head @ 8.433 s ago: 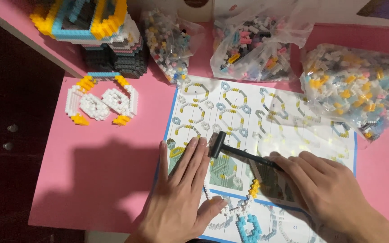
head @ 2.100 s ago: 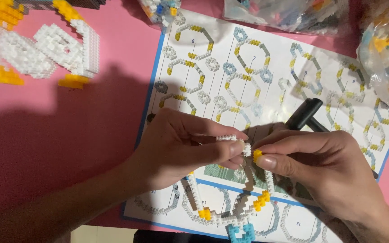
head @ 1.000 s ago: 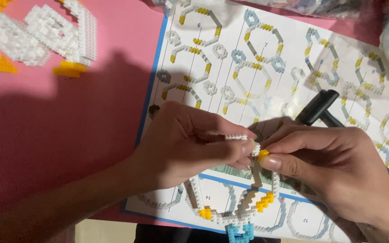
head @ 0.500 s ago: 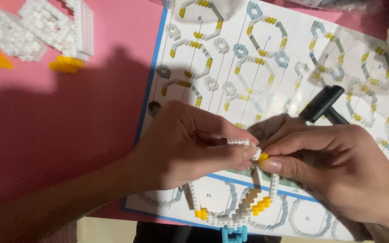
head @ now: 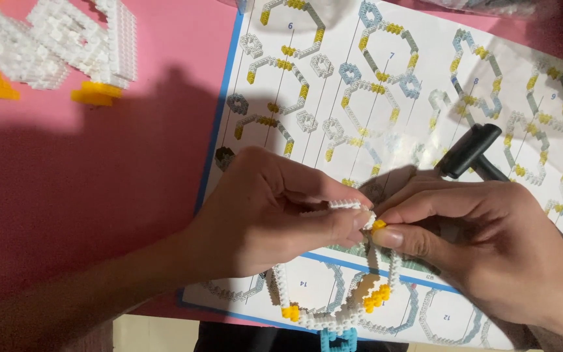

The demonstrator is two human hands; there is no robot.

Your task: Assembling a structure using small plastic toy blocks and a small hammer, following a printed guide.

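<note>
Item: white micro-brick ring (head: 333, 306), part-built, pinched shut in left hand (head: 262, 218); right hand (head: 490, 248) grip closed on yellow brick (head: 378, 225) at its top, unseated, over instruction sheet (head: 392, 98).

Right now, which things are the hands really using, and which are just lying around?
In use:
left hand and right hand, pinching together
tiny yellow brick at the fingertips
white brick ring being built
instruction sheet underneath

Lying about:
finished white block piece on the pink table
black tool beside the right hand
</note>
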